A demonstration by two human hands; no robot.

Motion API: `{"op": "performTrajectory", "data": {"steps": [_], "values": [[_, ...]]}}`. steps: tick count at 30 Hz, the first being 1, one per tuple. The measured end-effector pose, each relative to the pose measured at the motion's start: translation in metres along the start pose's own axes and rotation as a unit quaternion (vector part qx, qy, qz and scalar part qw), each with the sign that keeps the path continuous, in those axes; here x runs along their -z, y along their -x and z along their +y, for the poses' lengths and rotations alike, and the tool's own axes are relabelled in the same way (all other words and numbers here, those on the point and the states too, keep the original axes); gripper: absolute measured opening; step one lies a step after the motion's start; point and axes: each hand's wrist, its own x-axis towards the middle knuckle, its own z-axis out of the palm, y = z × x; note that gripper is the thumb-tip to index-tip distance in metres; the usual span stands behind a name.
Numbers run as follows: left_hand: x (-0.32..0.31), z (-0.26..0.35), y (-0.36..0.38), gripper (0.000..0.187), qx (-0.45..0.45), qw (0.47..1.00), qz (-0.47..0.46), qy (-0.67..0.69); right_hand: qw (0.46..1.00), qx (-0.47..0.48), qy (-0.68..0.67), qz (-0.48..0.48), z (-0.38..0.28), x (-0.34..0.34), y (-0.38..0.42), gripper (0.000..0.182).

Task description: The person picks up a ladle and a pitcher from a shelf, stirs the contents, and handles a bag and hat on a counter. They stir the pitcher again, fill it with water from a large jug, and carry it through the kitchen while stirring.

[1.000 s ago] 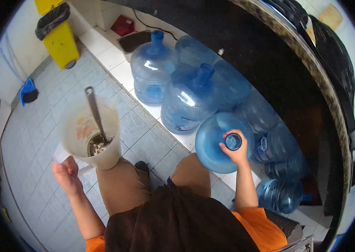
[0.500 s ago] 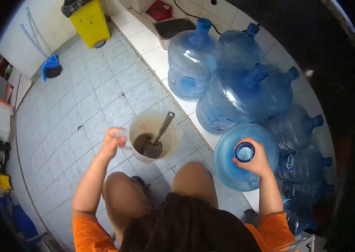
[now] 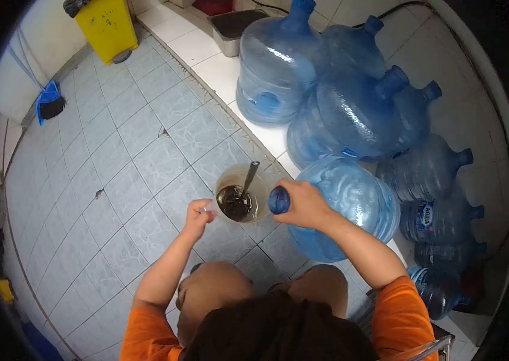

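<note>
My left hand (image 3: pixel 199 220) is closed around the handle of a translucent plastic pitcher (image 3: pixel 261 195), held out over the floor in front of my knees. Dark brown liquid (image 3: pixel 232 203) lies in the bottom of the pitcher, and a long-handled utensil (image 3: pixel 251 176) leans in it, its lower end hidden by the liquid. With my right hand (image 3: pixel 301 203) I grip the neck of a large blue water jug (image 3: pixel 357 195). The jug is tilted over to the left, its mouth right beside the pitcher's rim. Water shows inside the jug.
Several blue water jugs (image 3: pixel 345 114) stand or lie along the white tiled ledge (image 3: pixel 212 66) on the right. A metal basin (image 3: pixel 227 42) sits behind them. A yellow bin (image 3: pixel 107 30) and a blue dustpan with a brush (image 3: pixel 49 103) are at the far left on the tiled floor (image 3: pixel 134 186).
The jug has gone from upright to tilted left, its neck swinging toward the pitcher with my right hand on it. The pitcher now appears farther right, close to the jug's mouth.
</note>
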Motion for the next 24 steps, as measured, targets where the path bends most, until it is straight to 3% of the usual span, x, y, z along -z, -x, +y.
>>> {"op": "performTrajectory", "data": {"steps": [3,7,12,18,24], "values": [[0.014,-0.024,0.003,0.014,-0.069,0.996,-0.039,-0.033,0.999,0.015,0.018,-0.041,-0.006,-0.029,-0.012,0.047],[0.027,-0.048,0.021,0.014,-0.071,0.997,-0.005,-0.037,0.993,-0.023,0.036,-0.113,-0.017,-0.050,-0.017,0.045],[0.036,-0.079,0.033,0.015,-0.136,0.989,0.033,-0.043,0.991,0.016,0.083,-0.104,-0.016,-0.079,-0.025,0.044],[0.029,-0.105,0.038,0.018,-0.079,0.996,0.036,-0.008,0.989,0.003,0.103,-0.102,-0.012,-0.087,-0.027,0.047],[0.024,-0.112,0.028,0.018,-0.117,0.993,0.017,-0.032,0.986,-0.025,0.118,-0.118,0.001,-0.091,-0.024,0.048]]}}
